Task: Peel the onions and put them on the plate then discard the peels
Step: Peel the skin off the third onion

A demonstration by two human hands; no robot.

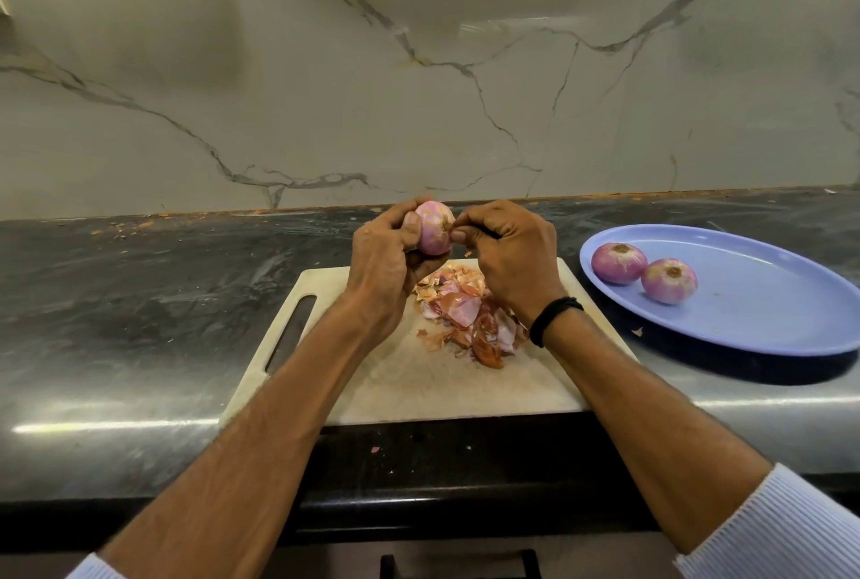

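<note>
Veined marble wall [419, 66] behind dark glossy counter [139, 299].

— Where are the onions sitting?
— The left peeled onion [619, 263] and the right peeled onion [669, 280], purple-pink with pale tops facing up, are resting close side by side at the blue plate's [768, 304] left end.
— And the third?
— The third onion [433, 233], pink and nearly bare, is hanging gripped in the left hand [386, 262] above the peels [470, 313], which are lying heaped, papery and orange-pink, on the cutting board [419, 387].
</note>
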